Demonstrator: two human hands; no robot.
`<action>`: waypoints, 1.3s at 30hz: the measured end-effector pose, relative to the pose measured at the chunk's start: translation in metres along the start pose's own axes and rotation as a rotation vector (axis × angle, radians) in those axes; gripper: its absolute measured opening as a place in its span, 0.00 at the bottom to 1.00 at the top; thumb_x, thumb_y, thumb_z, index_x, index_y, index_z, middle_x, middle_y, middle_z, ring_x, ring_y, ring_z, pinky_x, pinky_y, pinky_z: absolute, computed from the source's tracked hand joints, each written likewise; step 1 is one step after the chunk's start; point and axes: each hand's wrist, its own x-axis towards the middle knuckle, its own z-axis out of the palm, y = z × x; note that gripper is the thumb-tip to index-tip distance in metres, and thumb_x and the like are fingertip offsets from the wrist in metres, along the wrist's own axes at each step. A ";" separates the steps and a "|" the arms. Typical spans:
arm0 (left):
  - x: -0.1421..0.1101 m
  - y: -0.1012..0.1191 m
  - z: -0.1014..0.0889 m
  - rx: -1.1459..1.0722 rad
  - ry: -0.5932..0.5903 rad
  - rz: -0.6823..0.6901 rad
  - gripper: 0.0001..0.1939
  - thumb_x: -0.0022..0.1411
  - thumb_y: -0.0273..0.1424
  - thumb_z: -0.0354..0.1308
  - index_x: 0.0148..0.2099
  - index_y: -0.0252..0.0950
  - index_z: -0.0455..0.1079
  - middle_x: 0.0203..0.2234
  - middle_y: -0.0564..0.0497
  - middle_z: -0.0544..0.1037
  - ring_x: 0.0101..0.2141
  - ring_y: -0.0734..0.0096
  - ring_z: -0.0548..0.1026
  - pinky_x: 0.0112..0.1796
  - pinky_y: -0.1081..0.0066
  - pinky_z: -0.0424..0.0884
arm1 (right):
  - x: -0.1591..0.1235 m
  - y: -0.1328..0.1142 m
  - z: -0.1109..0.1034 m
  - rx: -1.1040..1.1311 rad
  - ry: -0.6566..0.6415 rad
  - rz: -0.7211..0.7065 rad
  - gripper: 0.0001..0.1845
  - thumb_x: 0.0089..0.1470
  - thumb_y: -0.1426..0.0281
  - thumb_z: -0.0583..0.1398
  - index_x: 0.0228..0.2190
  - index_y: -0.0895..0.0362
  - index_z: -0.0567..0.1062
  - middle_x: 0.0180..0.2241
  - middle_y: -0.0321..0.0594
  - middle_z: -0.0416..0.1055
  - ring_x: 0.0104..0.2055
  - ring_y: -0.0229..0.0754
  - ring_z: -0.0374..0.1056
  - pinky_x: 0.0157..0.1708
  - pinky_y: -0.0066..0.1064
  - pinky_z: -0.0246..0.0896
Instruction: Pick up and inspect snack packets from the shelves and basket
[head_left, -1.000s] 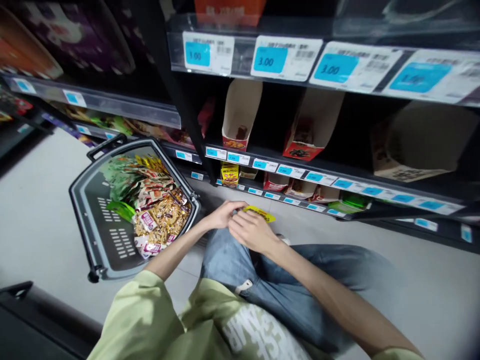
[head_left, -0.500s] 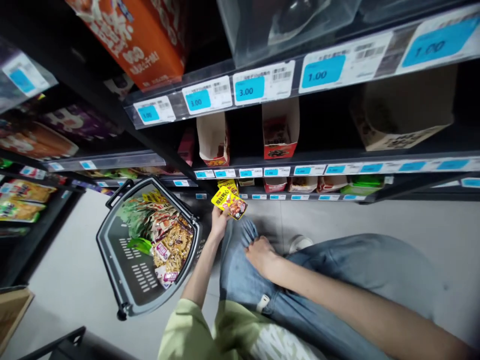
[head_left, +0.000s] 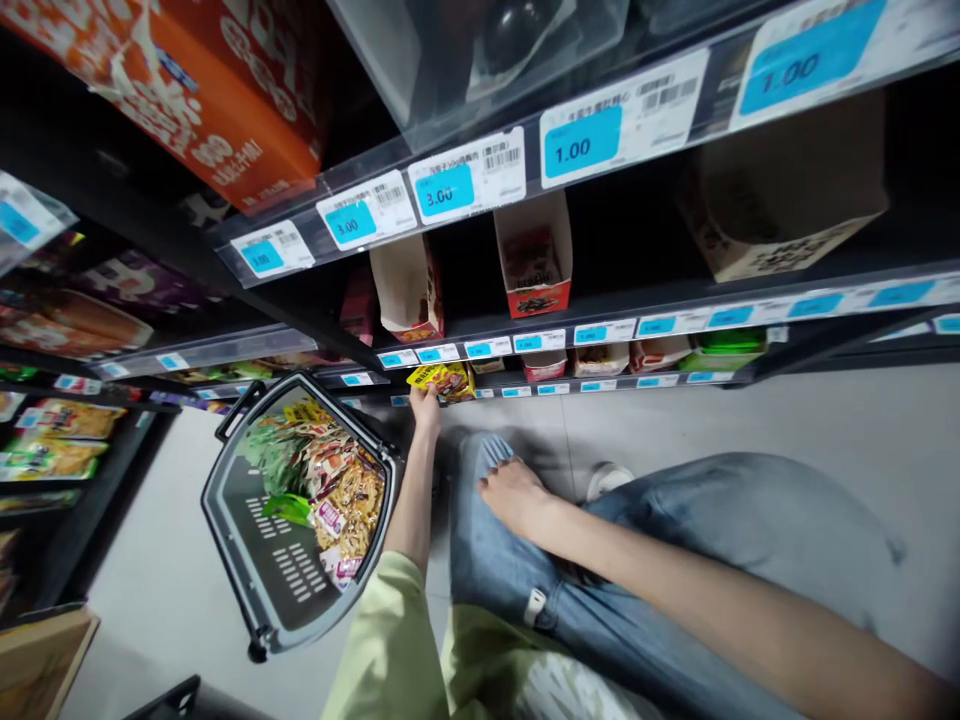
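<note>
At the lowest shelf, my left hand pinches a yellow snack packet by its near edge. More yellow packets sit right beside it on that shelf, and I cannot tell where one ends and another starts. My right hand lies on the knee of my blue jeans, its fingers curled into the cloth. Left of my left arm, a grey shopping basket on the floor contains noodle packs, a green-leaved bundle and several other packets.
Price-tagged shelf edges cross close in front of me. Open cartons stand on the shelf below, with a large brown box to the right. An orange box is at upper left. A cardboard box lies at lower left.
My left hand has moved forward with the yellow packet, from above my knee to the lowest shelf. My right hand stays on the knee. The view has shifted slightly.
</note>
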 end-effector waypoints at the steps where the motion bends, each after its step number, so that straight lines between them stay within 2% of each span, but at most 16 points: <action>1: 0.003 -0.001 0.002 0.000 0.003 0.011 0.16 0.56 0.29 0.60 0.47 0.33 0.68 0.42 0.44 0.78 0.43 0.67 0.77 0.49 0.65 0.70 | 0.001 0.001 0.000 0.004 -0.003 -0.003 0.17 0.55 0.80 0.56 0.47 0.65 0.74 0.42 0.59 0.77 0.45 0.56 0.74 0.42 0.46 0.67; 7: 0.014 -0.003 0.005 0.013 -0.037 0.047 0.15 0.56 0.28 0.58 0.47 0.33 0.68 0.40 0.45 0.79 0.41 0.66 0.78 0.48 0.64 0.71 | 0.001 -0.002 0.003 0.027 -0.001 0.017 0.17 0.57 0.80 0.54 0.46 0.66 0.75 0.42 0.59 0.77 0.46 0.58 0.74 0.43 0.49 0.66; 14: 0.018 -0.003 0.010 0.071 -0.063 0.089 0.15 0.59 0.25 0.54 0.49 0.34 0.67 0.41 0.45 0.79 0.44 0.67 0.77 0.48 0.67 0.71 | -0.002 -0.007 0.006 0.036 0.021 -0.003 0.15 0.57 0.79 0.54 0.45 0.65 0.75 0.42 0.58 0.76 0.46 0.56 0.73 0.43 0.47 0.64; 22: 0.020 -0.014 0.005 0.210 -0.079 0.114 0.12 0.59 0.24 0.52 0.46 0.34 0.67 0.39 0.46 0.79 0.43 0.67 0.78 0.46 0.66 0.72 | 0.000 -0.007 0.017 0.017 -0.003 -0.009 0.15 0.56 0.79 0.57 0.46 0.66 0.75 0.42 0.60 0.76 0.46 0.55 0.73 0.43 0.47 0.65; 27: 0.018 -0.017 0.001 0.325 -0.064 0.149 0.19 0.54 0.20 0.53 0.49 0.36 0.64 0.38 0.47 0.77 0.41 0.69 0.77 0.46 0.65 0.72 | 0.000 -0.007 0.017 0.017 -0.025 -0.014 0.16 0.55 0.79 0.58 0.46 0.66 0.75 0.41 0.60 0.76 0.46 0.57 0.74 0.43 0.49 0.66; 31: 0.017 -0.005 -0.001 0.428 -0.045 0.239 0.22 0.53 0.20 0.55 0.51 0.36 0.66 0.45 0.43 0.74 0.49 0.64 0.73 0.54 0.61 0.67 | -0.002 -0.006 0.011 0.007 -0.042 -0.013 0.17 0.54 0.79 0.59 0.47 0.66 0.74 0.43 0.59 0.76 0.47 0.57 0.73 0.44 0.48 0.66; 33: 0.014 0.001 -0.002 0.548 -0.089 0.344 0.20 0.54 0.22 0.56 0.50 0.36 0.69 0.49 0.42 0.73 0.54 0.59 0.68 0.59 0.59 0.61 | -0.003 -0.006 0.009 0.009 -0.049 -0.016 0.18 0.53 0.79 0.60 0.47 0.67 0.74 0.43 0.59 0.76 0.47 0.57 0.73 0.44 0.48 0.66; 36: 0.005 0.005 0.000 0.840 -0.260 0.539 0.20 0.58 0.23 0.51 0.52 0.34 0.70 0.54 0.40 0.71 0.59 0.56 0.63 0.62 0.56 0.55 | -0.002 -0.006 0.008 0.021 -0.040 -0.009 0.17 0.54 0.80 0.57 0.47 0.66 0.74 0.43 0.59 0.76 0.47 0.57 0.73 0.43 0.48 0.65; 39: -0.004 0.006 0.003 1.020 -0.345 0.587 0.26 0.58 0.20 0.46 0.58 0.31 0.66 0.58 0.39 0.68 0.63 0.55 0.59 0.63 0.50 0.50 | 0.000 -0.006 0.009 0.030 -0.016 -0.008 0.17 0.56 0.80 0.55 0.46 0.66 0.75 0.41 0.60 0.77 0.46 0.57 0.73 0.42 0.48 0.65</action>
